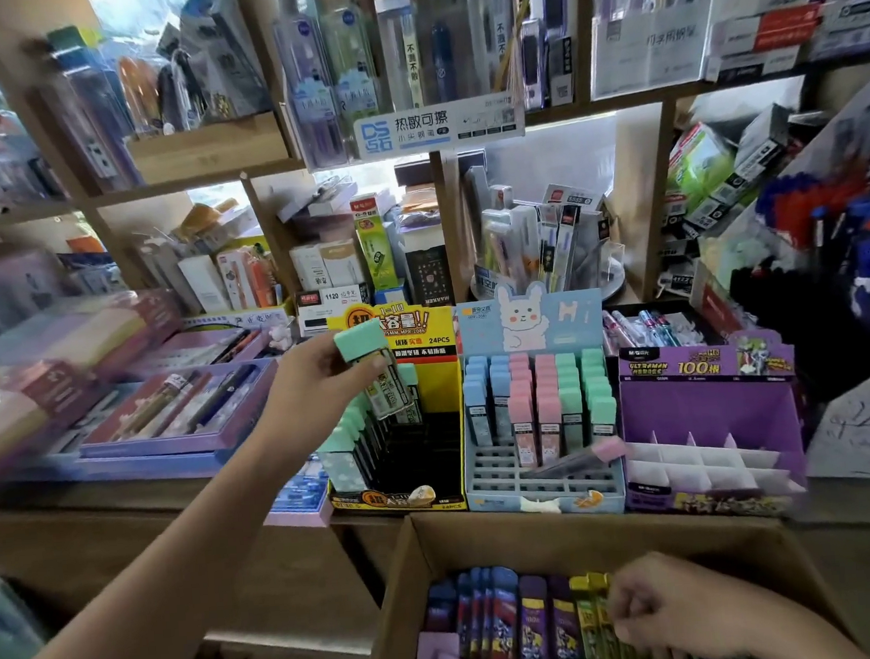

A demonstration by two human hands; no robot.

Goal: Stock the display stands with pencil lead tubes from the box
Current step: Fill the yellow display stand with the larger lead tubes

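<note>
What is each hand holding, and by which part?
Left hand grips a mint-capped lead tube near its cap. Right hand, in the box: cannot tell.

Wooden shelving [277,170] w/ cubbies, daylight thru back; wood counter [127,525] below.

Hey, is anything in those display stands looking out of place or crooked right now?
Yes. In the blue bunny stand, one pink-capped tube lies slanted across the empty front slots, while the other tubes stand upright in theirs.
</note>
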